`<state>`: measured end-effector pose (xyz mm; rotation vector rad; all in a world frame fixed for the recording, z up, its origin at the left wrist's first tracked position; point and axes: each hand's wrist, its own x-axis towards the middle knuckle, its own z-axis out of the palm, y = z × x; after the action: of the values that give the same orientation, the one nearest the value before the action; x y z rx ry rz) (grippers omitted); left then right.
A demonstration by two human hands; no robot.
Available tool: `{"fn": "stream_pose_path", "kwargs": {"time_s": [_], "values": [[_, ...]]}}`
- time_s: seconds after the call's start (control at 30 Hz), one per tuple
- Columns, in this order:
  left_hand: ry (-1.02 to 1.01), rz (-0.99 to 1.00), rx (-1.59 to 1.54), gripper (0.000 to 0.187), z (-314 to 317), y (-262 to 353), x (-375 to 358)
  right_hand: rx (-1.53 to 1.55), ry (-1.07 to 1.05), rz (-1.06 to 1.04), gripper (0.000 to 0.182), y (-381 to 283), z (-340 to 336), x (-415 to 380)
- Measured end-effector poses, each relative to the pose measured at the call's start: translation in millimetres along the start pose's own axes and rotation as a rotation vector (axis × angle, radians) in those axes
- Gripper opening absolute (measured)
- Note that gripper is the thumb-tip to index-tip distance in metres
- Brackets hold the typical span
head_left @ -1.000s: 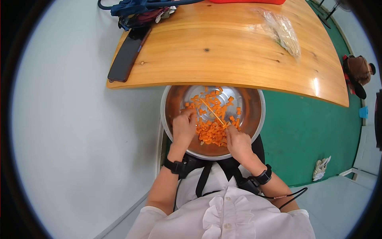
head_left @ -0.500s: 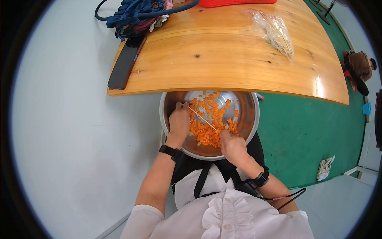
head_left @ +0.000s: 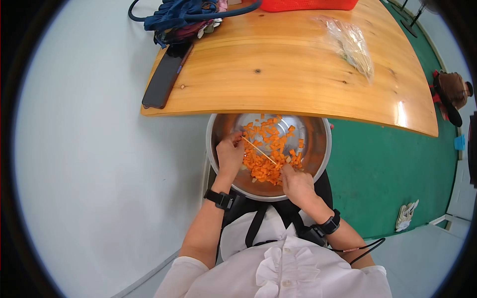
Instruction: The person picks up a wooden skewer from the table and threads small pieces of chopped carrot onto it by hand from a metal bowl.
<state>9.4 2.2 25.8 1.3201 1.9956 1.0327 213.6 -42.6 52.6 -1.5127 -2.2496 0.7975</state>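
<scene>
A thin bamboo skewer (head_left: pixel 259 150) slants across the inside of a wide metal basin (head_left: pixel 212 167), over a heap of diced carrots (head_left: pixel 266 169). My left hand (head_left: pixel 230 155) is closed in a pinch at the skewer's upper left end, by the basin's left wall, with a bit of orange at the fingertips. My right hand (head_left: pixel 298 187) reaches over the near right rim, its fingers pressed together at the skewer's lower right end, just above the carrots. A few pale cubes lie among the orange ones. The fingers hide both ends of the skewer.
The wooden table (head_left: pixel 223 89) overhangs the basin's far side. On it lie a dark phone (head_left: pixel 168 74), a blue bag (head_left: pixel 174 17), a red basket (head_left: pixel 308 4) and a plastic bag of skewers (head_left: pixel 353 47). A pale wall (head_left: pixel 99 149) stands on the left.
The whole view has shifted slightly, so the basin and table appear farther right. Both hands keep their places at the skewer's ends, and the left fingers look a little more closed around it.
</scene>
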Motion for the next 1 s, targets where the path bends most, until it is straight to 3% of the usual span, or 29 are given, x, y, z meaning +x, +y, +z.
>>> {"fn": "stream_pose_path", "kwargs": {"time_s": [0.13, 0.23, 1.0], "values": [[-0.027, -0.173, -0.199, 0.019, 1.7, -8.3, -2.2, -0.010, 0.028, -0.028, 0.008, -0.8, 0.9, 1.2], [0.027, -0.179, -0.338, 0.017, 2.8, -2.4, -5.4, -0.044, 0.081, -0.085, 0.009, -2.6, 0.9, 2.2], [0.064, -0.187, -0.351, 0.016, 3.2, -0.2, -8.3, -0.092, 0.066, -0.102, 0.011, -5.9, -0.8, 1.0]]}}
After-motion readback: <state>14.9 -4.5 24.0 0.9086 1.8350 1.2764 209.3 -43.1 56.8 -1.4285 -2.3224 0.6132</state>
